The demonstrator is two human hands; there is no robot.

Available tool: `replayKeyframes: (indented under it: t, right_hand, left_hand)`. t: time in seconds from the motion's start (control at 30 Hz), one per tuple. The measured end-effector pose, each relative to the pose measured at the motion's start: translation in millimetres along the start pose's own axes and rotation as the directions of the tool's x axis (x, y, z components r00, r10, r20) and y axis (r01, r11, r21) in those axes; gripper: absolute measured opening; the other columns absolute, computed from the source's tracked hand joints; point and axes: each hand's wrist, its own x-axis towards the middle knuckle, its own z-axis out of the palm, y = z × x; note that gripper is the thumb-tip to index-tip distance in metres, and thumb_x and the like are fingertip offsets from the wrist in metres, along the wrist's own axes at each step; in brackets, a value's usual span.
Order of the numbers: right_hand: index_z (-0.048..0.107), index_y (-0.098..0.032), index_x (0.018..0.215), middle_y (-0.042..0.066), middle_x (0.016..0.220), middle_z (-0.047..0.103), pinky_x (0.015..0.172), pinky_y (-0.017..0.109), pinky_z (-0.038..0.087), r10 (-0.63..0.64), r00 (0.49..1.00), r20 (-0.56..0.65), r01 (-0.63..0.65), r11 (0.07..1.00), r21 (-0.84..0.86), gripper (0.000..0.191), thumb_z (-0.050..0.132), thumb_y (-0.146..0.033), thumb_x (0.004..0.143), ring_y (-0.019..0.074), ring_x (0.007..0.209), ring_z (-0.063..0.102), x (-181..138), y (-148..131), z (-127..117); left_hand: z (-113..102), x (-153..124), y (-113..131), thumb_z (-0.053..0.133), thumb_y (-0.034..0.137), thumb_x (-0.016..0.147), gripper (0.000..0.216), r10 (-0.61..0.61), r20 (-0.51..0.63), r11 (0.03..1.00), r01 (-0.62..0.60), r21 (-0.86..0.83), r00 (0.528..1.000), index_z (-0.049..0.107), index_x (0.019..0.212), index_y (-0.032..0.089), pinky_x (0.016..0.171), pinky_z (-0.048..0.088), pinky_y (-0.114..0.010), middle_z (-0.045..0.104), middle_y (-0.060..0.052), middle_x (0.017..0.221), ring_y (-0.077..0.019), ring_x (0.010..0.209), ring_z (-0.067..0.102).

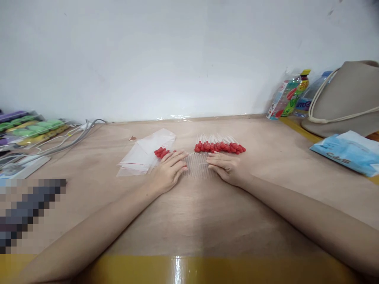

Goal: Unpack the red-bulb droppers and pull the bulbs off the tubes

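Observation:
My left hand (168, 169) lies flat on the wooden table (189, 213), fingers stretched out, touching the left side of a row of clear thin tubes (197, 163). My right hand (226, 165) rests with curled fingers on the right side of that same row. Behind my hands lies a row of clear droppers with red bulbs (219, 146). A few more red-bulbed droppers (161, 152) lie by my left fingertips, on a stack of clear plastic bags (146, 154).
Grey cables (71, 140) and green and purple packs (26, 128) lie at the left. A beige hat (349, 98), drink bottles (291, 94) and a blue packet (349, 152) sit at the right. Yellow tape (189, 268) marks the table's front edge. A white wall stands behind.

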Motion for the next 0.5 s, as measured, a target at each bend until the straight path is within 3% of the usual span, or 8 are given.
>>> replayKeyframes:
  t: [0.13,0.23,0.33,0.43,0.5]
  right_hand:
    - [0.068,-0.02,0.094,0.003,0.065,0.061,0.062,0.032,0.044,0.075,0.997,-0.028,-0.078,0.983,-0.168,0.021,0.052,-0.028,0.084,0.0159,0.066,0.056,2,-1,1]
    - [0.065,-0.018,0.102,0.004,0.07,0.06,0.063,0.033,0.037,0.139,0.99,0.003,-0.133,0.955,-0.265,0.025,0.047,-0.023,0.085,0.0171,0.069,0.053,5,-5,2]
    - [0.06,-0.017,0.105,0.005,0.077,0.063,0.068,0.033,0.035,0.216,0.976,0.014,-0.205,0.945,-0.255,0.027,0.046,-0.019,0.081,0.018,0.074,0.054,9,-9,3]
    - [0.061,-0.018,0.087,0.002,0.068,0.062,0.068,0.032,0.032,0.249,0.968,-0.035,-0.249,0.933,-0.259,0.015,0.047,-0.019,0.08,0.0171,0.068,0.053,11,-11,5]
    - [0.06,-0.019,0.076,0.002,0.066,0.062,0.067,0.032,0.031,0.232,0.971,-0.052,-0.237,0.93,-0.281,0.013,0.047,-0.018,0.08,0.016,0.066,0.052,11,-12,6]
  left_hand:
    - [1,5,-1,0.043,0.026,0.089,0.02,-0.092,-0.092,0.992,0.083,-0.099,0.991,0.06,0.094,0.017,0.081,0.048,-0.033,0.055,-0.009,0.1,-0.0174,0.093,0.054]
    - [-2,12,-9,0.038,0.018,0.089,0.024,-0.223,-0.147,0.97,0.204,-0.131,0.964,0.058,0.102,0.017,0.082,0.048,-0.033,0.049,-0.009,0.1,-0.0166,0.093,0.052]
    - [-11,17,-25,0.038,0.012,0.084,0.03,-0.391,-0.186,0.919,0.372,-0.13,0.901,0.057,0.106,0.017,0.081,0.048,-0.034,0.047,-0.009,0.097,-0.0174,0.092,0.051]
    - [-19,19,-42,0.042,0.011,0.078,0.032,-0.51,-0.195,0.86,0.491,-0.141,0.838,0.058,0.106,0.016,0.074,0.05,-0.03,0.049,-0.007,0.091,-0.0159,0.084,0.054]
    - [-21,20,-49,0.046,0.013,0.077,0.03,-0.53,-0.211,0.848,0.508,-0.15,0.822,0.058,0.105,0.016,0.073,0.05,-0.029,0.054,-0.006,0.09,-0.0148,0.079,0.056]
